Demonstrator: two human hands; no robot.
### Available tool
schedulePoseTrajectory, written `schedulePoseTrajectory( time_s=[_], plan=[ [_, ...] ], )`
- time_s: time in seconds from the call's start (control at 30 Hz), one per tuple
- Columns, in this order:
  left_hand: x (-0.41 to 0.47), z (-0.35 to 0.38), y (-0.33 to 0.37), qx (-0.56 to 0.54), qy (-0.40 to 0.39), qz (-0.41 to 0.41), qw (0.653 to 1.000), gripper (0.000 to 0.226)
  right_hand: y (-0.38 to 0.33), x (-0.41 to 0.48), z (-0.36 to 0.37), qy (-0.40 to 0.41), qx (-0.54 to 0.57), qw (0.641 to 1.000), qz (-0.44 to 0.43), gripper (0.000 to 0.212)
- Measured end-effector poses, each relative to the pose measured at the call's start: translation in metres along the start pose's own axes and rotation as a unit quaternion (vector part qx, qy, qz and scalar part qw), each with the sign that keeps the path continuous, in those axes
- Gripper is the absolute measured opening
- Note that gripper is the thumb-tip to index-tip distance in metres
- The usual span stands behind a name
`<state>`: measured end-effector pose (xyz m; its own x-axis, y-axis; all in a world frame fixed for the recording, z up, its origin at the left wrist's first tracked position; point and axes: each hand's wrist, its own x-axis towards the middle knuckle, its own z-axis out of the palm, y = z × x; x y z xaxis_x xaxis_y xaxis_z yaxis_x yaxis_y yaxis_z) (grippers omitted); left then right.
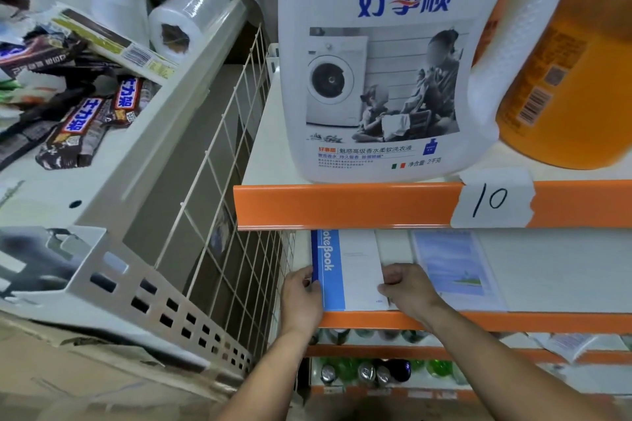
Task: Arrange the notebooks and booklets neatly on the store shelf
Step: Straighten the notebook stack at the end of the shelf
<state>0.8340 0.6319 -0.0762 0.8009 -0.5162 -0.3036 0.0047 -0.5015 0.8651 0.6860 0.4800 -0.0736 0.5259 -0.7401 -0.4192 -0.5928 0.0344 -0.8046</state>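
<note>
The notebook (349,270) lies flat on the shelf (547,319) at lower centre of the frame, its blue spine to the left, with a pale blue booklet (455,267) just beside it on the right. From where I stand, the job now looks like squaring it up. To do that well, I'd move both sides together so the near edge ends up parallel with the orange shelf lip, and keep the spine running straight back, not skewed toward the wire divider (239,249) at left. I'd also leave an even strip of bare shelf between it and the booklet. A flat slide should serve better than a lift, since the shelf carrying the jug (376,79) hangs low overhead and leaves little room. Both forearms come up from the bottom edge of the frame and reach over the lip. The left hand (301,290) grips the spine edge, fingers curled round it near the front corner. The right hand (405,287) pinches the opposite edge, knuckles bent and thumb laid across the white cover. The wrists sit level with each other, one hand on each side of the notebook.
</note>
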Motion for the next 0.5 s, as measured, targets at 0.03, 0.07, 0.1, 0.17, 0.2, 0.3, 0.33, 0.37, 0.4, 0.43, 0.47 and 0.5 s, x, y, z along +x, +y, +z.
schedulePoseTrajectory(
  time_s=[0.03,0.07,0.1,0.17,0.2,0.3,0.33,0.37,0.4,0.43,0.47,0.5],
  plan=[
    [-0.001,0.000,0.000,-0.003,0.001,-0.005,1.000,0.036,0.000,0.000,0.000,0.000,-0.004,1.000,-0.001,0.019],
    [-0.002,0.000,0.000,-0.005,0.001,-0.007,1.000,0.036,0.001,-0.001,0.000,-0.001,-0.007,1.000,-0.004,0.018],
    [-0.003,0.000,0.000,-0.007,0.001,-0.006,1.000,0.036,0.000,-0.001,0.000,-0.002,-0.007,1.000,-0.005,0.018],
    [-0.005,0.000,0.000,-0.010,0.002,-0.005,1.000,0.035,0.001,-0.001,-0.001,-0.006,-0.004,1.000,-0.004,0.018],
    [-0.005,0.000,0.001,-0.009,0.002,-0.006,1.000,0.035,0.002,0.000,-0.001,-0.007,-0.005,1.000,-0.004,0.017],
    [-0.007,0.000,0.003,-0.003,0.005,0.005,1.000,0.033,0.000,-0.002,0.000,-0.002,0.001,1.000,-0.005,0.017],
    [-0.008,0.000,0.004,0.001,0.005,0.010,1.000,0.032,0.000,-0.004,-0.001,-0.009,0.005,1.000,-0.010,0.017],
    [-0.008,0.000,0.004,0.002,0.004,0.013,1.000,0.032,-0.001,-0.006,-0.003,-0.031,0.004,0.999,-0.018,0.020],
    [-0.008,0.000,0.004,-0.001,0.002,0.013,1.000,0.031,-0.001,-0.007,-0.005,-0.065,-0.006,0.997,-0.027,0.024],
    [-0.008,0.000,0.003,-0.003,-0.001,0.012,1.000,0.031,0.001,-0.008,-0.009,-0.104,-0.028,0.994,-0.036,0.034],
    [-0.008,0.000,0.002,-0.007,-0.003,0.009,1.000,0.030,0.004,-0.008,-0.011,-0.138,-0.061,0.988,-0.043,0.048],
    [-0.008,-0.001,0.002,-0.009,-0.004,0.006,1.000,0.030,0.007,-0.008,-0.013,-0.155,-0.098,0.982,-0.045,0.064]
  ],
)
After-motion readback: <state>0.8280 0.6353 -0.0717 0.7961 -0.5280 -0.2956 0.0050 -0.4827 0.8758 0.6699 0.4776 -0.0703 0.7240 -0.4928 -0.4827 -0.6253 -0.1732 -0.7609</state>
